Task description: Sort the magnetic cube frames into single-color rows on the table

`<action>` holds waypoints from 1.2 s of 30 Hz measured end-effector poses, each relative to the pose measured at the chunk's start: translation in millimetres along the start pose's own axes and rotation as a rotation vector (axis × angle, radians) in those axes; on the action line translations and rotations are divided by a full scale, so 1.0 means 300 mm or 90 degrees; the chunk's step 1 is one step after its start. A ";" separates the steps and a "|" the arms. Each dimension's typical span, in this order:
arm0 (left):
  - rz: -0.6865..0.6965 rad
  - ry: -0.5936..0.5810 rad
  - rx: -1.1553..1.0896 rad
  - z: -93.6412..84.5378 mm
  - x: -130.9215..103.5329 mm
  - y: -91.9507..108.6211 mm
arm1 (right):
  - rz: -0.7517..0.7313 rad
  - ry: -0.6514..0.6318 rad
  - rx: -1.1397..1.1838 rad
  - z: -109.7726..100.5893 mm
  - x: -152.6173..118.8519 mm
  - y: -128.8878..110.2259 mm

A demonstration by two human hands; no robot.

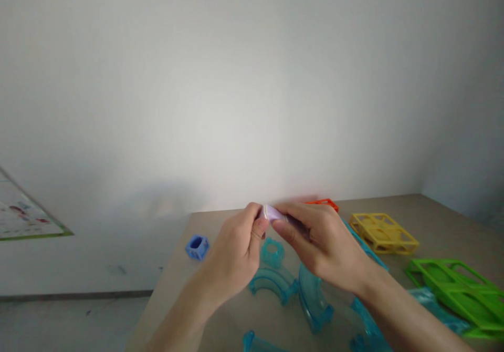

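My left hand [238, 244] and my right hand [328, 241] meet over the table, both closed on one small light-purple piece [271, 213]. Thumbs and fingers pinch it from either side and cover most of it, so its kind does not show. Below the hands lie a translucent teal ring with a notched rim [272, 252] and two teal curved track pieces, one arched [273, 279] and one more upright [312, 297]. A blue hollow cube [197, 247] sits left of my left hand.
At the right are a yellow frame [384, 232] and a green frame [459, 291], with a red frame [326, 203] behind my right hand. More teal pieces [260, 343] lie near the front. A white wall [252, 105] backs the table [173, 289]; its left edge drops to the floor.
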State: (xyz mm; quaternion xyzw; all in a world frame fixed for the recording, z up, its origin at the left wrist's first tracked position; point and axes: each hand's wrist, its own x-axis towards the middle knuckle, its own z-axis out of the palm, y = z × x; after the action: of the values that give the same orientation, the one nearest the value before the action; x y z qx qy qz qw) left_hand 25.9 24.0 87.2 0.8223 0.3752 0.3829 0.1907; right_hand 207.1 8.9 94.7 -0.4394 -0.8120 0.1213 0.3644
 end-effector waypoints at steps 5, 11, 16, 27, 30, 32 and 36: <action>0.113 0.026 0.072 0.004 0.010 -0.046 | 0.072 0.001 0.141 0.023 0.000 -0.013; 0.319 0.059 0.203 -0.024 0.014 -0.066 | 0.254 -0.075 0.471 0.070 0.012 -0.013; 0.347 0.102 0.249 -0.059 0.021 -0.078 | 0.200 -0.115 0.486 0.045 0.001 -0.037; 0.448 0.205 0.368 -0.076 0.006 -0.136 | 0.497 -0.541 1.011 0.044 -0.016 -0.032; 0.460 0.237 0.391 -0.081 0.007 -0.146 | 0.496 -0.628 1.104 0.049 -0.005 -0.005; 0.427 0.295 0.335 -0.068 0.012 -0.147 | 0.467 -0.613 1.141 0.049 -0.002 0.002; 0.113 0.471 -0.120 -0.005 0.025 -0.102 | 0.376 -0.501 1.195 0.058 0.002 -0.006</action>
State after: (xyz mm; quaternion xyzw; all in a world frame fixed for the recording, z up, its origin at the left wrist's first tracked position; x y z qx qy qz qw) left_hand 13.5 49.6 73.4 0.6368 0.3095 0.7012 0.0837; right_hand 193.6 10.5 83.9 -0.0914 -0.3148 0.9175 0.2253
